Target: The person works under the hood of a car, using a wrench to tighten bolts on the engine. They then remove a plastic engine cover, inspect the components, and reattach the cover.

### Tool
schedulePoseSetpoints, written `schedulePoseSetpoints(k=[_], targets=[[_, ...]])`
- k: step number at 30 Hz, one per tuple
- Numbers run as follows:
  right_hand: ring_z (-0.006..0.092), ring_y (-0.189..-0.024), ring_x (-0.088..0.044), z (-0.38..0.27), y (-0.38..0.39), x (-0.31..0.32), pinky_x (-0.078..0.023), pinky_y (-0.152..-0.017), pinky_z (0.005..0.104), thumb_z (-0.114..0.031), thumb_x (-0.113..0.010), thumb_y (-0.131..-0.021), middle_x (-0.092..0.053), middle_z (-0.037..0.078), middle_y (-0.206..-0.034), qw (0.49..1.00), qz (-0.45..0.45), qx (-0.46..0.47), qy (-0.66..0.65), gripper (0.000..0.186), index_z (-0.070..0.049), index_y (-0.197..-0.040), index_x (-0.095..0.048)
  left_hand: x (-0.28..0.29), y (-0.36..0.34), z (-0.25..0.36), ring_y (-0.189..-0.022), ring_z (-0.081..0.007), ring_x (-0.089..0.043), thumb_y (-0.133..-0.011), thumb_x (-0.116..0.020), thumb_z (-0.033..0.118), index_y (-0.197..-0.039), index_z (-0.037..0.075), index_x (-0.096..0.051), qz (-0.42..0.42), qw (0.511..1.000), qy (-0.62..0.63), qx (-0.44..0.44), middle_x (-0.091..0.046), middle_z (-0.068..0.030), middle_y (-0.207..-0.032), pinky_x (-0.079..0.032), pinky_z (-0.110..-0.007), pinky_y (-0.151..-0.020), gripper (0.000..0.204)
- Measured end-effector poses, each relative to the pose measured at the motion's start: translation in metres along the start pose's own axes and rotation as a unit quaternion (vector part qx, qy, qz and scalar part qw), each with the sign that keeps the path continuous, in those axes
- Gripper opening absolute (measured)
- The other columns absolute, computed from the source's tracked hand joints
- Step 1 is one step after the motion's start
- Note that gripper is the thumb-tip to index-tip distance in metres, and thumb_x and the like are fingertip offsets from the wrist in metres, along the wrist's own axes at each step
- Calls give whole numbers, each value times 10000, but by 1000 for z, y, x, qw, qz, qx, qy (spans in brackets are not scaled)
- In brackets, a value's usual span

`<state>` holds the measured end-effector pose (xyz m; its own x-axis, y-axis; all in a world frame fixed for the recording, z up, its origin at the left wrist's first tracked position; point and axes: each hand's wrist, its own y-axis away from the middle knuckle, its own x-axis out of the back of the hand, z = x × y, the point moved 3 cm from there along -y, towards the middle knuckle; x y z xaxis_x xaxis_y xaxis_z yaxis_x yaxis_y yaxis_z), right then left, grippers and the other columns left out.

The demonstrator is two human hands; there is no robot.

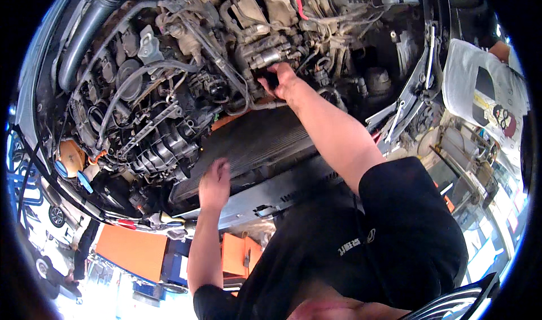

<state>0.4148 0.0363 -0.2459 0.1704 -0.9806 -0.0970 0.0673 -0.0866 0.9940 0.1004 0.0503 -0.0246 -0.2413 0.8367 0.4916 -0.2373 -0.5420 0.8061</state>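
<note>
So the right hand (280, 83) is in among the grimy engine parts (248, 6), fingers half-curled right by a silver metal cylinder (266, 58) mid-engine; can't tell if it's actually gripping. Left hand (215, 185) is half-open over the black ribbed panel (257, 145), looks empty. I'd call this the feeling-around stage, and imo the next move calls for careful fingers, super tight spot.

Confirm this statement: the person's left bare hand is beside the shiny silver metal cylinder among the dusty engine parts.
Wrong hand: the head view shows the right bare hand beside the shiny silver metal cylinder among the dusty engine parts. The left bare hand is lower, away from it.
</note>
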Motion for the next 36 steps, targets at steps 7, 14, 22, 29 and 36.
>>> schedulePoseSetpoints(k=[7, 14, 22, 29, 36], targets=[[289, -891, -661, -1, -2, -2, -638, -595, 374, -211, -538, -984, -652, 155, -1052, 998, -41, 11, 43, 213, -13, -1043, -589, -136, -166, 78, -1081, -303, -702, -1075, -486, 439, -1299, 117, -639, -164, 840, 490, 163, -727, -108, -1201, -537, -450, -963, 421], [286, -830, -643, -2, 22, -8, -631, -656, 387, -223, -510, -994, -651, 173, -1043, 999, -20, 15, 31, 279, -20, -1135, -639, -154, -180, 136, -1272, -333, -600, -986, -499, 633, -1259, 236, -652, -233, 545, 779, 206, -659, -74, -1345, -456, -578, -1061, 506], [309, -794, -652, -2, 33, -9, -631, -656, 382, -260, -524, -968, -640, 190, -1005, 999, -50, 18, 7, 331, 13, -1120, -632, -166, -188, 128, -1218, -306, -593, -996, -470, 678, -1222, 312, -649, -160, 590, 772, 176, -643, -6, -1337, -456, -501, -996, 467], [364, -919, -676, -6, 28, -6, -662, -786, 434, -257, -504, -1002, -642, 228, -1113, 998, -53, 4, -39, 393, 56, -1227, -581, -149, -179, 149, -1107, -199, -629, -1015, -539, 615, -1134, 302, -710, -120, 580, 796, 125, -717, 109, -1116, -466, -360, -959, 376], [392, -968, -678, -11, 42, -12, -682, -822, 450, -286, -546, -1022, -639, 231, -1162, 985, -153, -14, -79, 428, 65, -1265, -569, -152, -186, 142, -1157, -209, -631, -1010, -540, 624, -1137, 293, -741, -146, 551, 806, 160, -725, 104, -1156, -471, -407, -1016, 407]])
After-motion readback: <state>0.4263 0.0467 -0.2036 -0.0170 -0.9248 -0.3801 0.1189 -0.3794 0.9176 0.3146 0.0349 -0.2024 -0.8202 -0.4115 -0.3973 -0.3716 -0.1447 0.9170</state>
